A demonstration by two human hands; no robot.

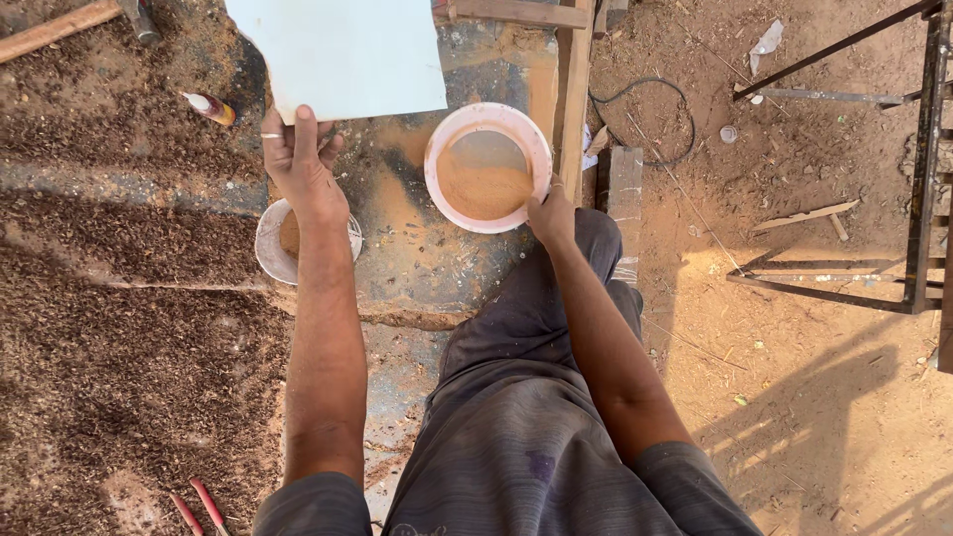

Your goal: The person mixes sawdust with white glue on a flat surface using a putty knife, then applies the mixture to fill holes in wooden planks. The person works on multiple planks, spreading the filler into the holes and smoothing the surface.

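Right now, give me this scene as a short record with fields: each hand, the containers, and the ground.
left hand: grips the edge of a pale flat board
right hand: holds the rim of a pink sieve with orange powder
white bucket: under the left forearm
ground: covered in wood shavings

A small tube-shaped container [209,108], white with a red-and-yellow end, lies on sawdust at ten o'clock; no labels, signs or screens show

L hand [301,164] fingers pinching, R hand [551,213] gripping, arms extended
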